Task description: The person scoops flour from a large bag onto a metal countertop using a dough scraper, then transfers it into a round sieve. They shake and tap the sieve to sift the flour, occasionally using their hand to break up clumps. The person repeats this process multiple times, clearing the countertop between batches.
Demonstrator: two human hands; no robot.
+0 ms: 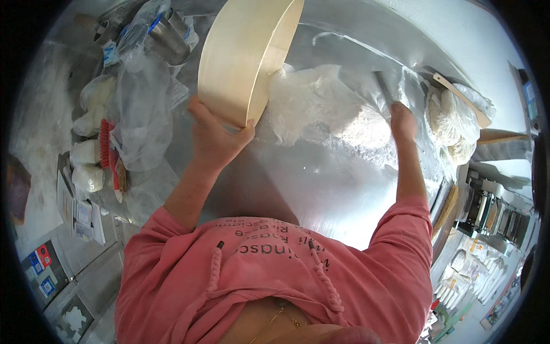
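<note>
My left hand (212, 135) grips the lower rim of a large round hoop (234, 60) of pale wood, possibly a sieve. The hoop stands tilted on edge, and its inside faces right, mostly turned from view. Right of it, white flour-like powder (309, 99) spreads in a loose heap over the metal worktop (253, 180). At the heap's right side my right hand (404, 122) is closed around a narrow, dark, flat tool (382, 86). Its far end is blurred, so its exact kind is unclear.
At left lie clear plastic bags (144, 112), metal cups (169, 41) and a red-bristled brush (105, 144). Filled plastic bags (455, 120) with a wooden spatula (462, 99) across them sit at right. A roller machine (485, 208) stands beyond the right edge.
</note>
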